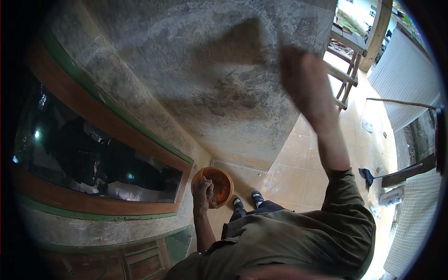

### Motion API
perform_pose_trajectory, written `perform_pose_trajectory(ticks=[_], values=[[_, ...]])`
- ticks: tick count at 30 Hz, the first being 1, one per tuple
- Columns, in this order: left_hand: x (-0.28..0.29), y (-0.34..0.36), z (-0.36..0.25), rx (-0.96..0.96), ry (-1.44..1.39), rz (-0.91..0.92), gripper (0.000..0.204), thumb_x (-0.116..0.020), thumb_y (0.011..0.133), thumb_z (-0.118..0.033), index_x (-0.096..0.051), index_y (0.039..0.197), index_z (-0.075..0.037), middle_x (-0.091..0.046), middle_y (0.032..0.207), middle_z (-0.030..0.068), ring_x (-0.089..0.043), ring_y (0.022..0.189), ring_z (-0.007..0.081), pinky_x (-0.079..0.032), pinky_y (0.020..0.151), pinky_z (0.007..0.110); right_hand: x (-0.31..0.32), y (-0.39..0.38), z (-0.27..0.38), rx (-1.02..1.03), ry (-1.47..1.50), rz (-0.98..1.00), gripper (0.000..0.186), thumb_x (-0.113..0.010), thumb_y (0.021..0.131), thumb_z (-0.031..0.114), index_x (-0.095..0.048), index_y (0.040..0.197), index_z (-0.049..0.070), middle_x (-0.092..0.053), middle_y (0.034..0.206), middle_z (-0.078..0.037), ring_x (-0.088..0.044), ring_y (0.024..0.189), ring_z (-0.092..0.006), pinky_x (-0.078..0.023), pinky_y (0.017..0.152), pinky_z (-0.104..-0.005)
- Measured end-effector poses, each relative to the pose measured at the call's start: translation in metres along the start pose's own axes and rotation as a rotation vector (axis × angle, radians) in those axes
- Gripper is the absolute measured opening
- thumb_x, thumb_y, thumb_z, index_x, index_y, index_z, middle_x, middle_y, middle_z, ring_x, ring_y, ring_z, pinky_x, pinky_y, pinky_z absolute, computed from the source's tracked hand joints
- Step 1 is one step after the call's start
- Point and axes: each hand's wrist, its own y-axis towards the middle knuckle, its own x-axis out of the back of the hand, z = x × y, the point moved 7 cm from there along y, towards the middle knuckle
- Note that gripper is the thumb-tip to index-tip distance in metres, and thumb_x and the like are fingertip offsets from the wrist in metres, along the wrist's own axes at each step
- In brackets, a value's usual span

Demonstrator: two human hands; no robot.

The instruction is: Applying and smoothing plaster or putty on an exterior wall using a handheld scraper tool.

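My left hand [203, 189] grips the rim of a round orange bowl [220, 184], held low beside the wall, above the tiled floor. My right hand [298, 74] is raised against the grey plastered wall [196, 70] and is blurred by motion. A dark flat blurred shape [235, 44] reaches left from that hand across the wall; I cannot tell whether it is a tool or a shadow. The olive sleeve of my right arm [347, 200] fills the lower right.
A window with a brown wooden frame and green trim [107, 116] sits in the wall at left. A wooden ladder-like frame [345, 70] stands at upper right. On the beige tiled floor [298, 172] are my sandalled feet [247, 201], a dark brush [366, 176] and a white bag [391, 196].
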Motion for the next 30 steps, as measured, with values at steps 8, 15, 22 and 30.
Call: perform_pose_trajectory(ticks=[8,15,22,30], values=[[-0.008,0.000,0.015,0.019,0.000,-0.031,0.032,-0.055,0.084,-0.005,-0.035,0.062,-0.017,-0.039,0.053,-0.0041,-0.026,0.038,0.0023,-0.018,0.035,0.019,-0.066,0.008,0.035,0.119,-0.253,0.332,0.010,-0.055,0.077,0.002,-0.064,0.081,0.004,-0.065,0.076,-0.014,-0.066,0.064,-0.0226,-0.054,0.052,-0.0324],[-0.022,-0.011,0.004,-0.057,-0.026,-0.032,0.031,-0.054,0.084,-0.005,-0.034,0.064,-0.017,-0.035,0.053,-0.0052,-0.024,0.039,0.0026,-0.017,0.035,0.020,-0.163,-0.052,0.062,0.305,0.124,0.443,0.010,-0.057,0.080,0.007,-0.066,0.085,0.002,-0.065,0.085,-0.017,-0.066,0.073,-0.0239,-0.054,0.060,-0.0350],[-0.015,-0.007,0.011,-0.005,0.032,-0.041,0.030,-0.054,0.085,-0.008,-0.034,0.064,-0.018,-0.034,0.052,-0.0059,-0.025,0.040,0.0021,-0.017,0.036,0.019,-0.085,-0.058,-0.028,-0.541,0.917,0.300,0.027,-0.061,0.088,0.025,-0.068,0.086,-0.001,-0.065,0.068,-0.009,-0.056,0.054,-0.0112,-0.042,0.050,-0.0263],[-0.011,-0.008,0.023,0.036,-0.050,-0.110,0.028,-0.053,0.084,-0.005,-0.036,0.065,-0.016,-0.041,0.055,-0.0041,-0.032,0.042,0.0018,-0.022,0.037,0.018,-0.116,-0.172,-0.043,-0.614,1.198,0.303,0.019,-0.057,0.091,0.021,-0.060,0.091,0.002,-0.056,0.066,0.002,-0.047,0.051,-0.0039,-0.033,0.042,-0.0196]])
